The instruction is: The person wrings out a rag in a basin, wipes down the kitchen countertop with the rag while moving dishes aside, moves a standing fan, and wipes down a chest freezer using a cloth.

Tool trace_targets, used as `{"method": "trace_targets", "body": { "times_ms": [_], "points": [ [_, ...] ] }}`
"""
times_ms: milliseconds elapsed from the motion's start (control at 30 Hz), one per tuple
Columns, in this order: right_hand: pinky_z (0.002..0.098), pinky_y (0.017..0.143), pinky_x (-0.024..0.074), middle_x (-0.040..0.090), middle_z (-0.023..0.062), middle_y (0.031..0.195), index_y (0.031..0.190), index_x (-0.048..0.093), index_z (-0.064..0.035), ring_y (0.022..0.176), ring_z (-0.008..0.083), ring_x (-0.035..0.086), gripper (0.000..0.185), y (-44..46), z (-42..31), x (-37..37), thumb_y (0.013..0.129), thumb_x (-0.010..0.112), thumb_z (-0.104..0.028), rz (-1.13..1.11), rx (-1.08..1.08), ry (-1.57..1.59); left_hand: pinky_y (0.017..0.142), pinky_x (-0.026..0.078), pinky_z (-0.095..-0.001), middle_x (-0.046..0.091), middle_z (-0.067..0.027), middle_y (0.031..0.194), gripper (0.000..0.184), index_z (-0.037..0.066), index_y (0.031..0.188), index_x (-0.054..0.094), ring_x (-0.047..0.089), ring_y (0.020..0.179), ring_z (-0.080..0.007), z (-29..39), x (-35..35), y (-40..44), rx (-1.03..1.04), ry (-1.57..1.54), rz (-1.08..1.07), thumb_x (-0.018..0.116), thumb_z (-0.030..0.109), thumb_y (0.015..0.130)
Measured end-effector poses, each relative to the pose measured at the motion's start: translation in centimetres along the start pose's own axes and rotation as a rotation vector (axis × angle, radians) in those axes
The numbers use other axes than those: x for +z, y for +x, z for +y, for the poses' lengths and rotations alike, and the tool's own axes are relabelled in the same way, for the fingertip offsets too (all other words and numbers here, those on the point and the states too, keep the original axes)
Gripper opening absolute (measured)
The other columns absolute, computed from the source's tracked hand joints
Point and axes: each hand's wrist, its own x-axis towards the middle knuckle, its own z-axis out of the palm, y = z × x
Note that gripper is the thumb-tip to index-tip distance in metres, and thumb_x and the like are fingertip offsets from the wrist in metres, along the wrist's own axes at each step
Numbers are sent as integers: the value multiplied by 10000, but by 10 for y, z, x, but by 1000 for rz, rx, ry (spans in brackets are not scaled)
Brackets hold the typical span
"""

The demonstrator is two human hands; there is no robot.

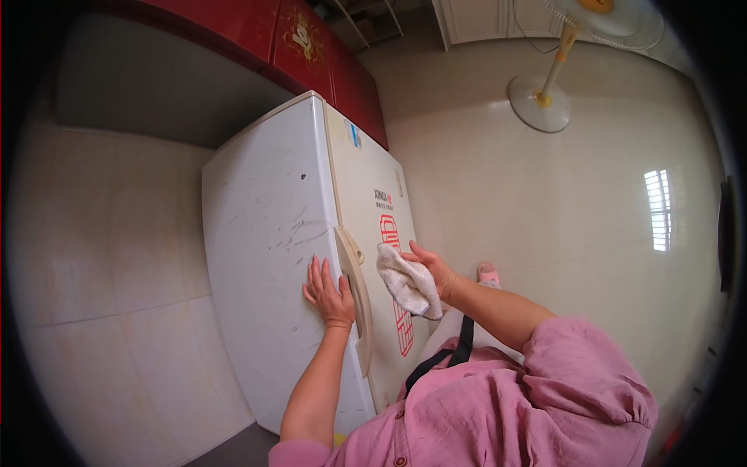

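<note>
A white chest freezer point(257, 226) with a scuffed, marked lid stands before me. Along the lid's front edge runs a beige handle point(358, 300). My left hand point(330, 296) lies flat on the lid just beside this handle, fingers spread, holding nothing. In front of the freezer's printed face, my right hand point(436, 271) grips a crumpled whitish cloth point(408, 283), which hangs down from the fingers. The part of the fingers behind the cloth is hidden. Red line print and dark lettering show on the freezer's front, partly covered by the cloth.
Red glossy cabinets point(303, 47) stand beyond the freezer. A pedestal fan point(541, 101) is on the pale tiled floor point(498, 187) at the far right. Tiled wall point(117, 233) borders the freezer's left side. A foot in a pink slipper point(488, 272) shows near my right arm.
</note>
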Motion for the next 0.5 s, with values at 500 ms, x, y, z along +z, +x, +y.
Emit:
{"method": "trace_targets", "body": {
  "times_ms": [500],
  "points": [
    [298,730,473,605,82,920,1118,582,6,819,158,579,343,61,23,12,865,550,-223,317,-464,-865,1033,111,-557,252,-125,1434,531,223,1326,417,221,1327,-304,9,-4,2,25,151,-56,505,409,836]
  ]
}}
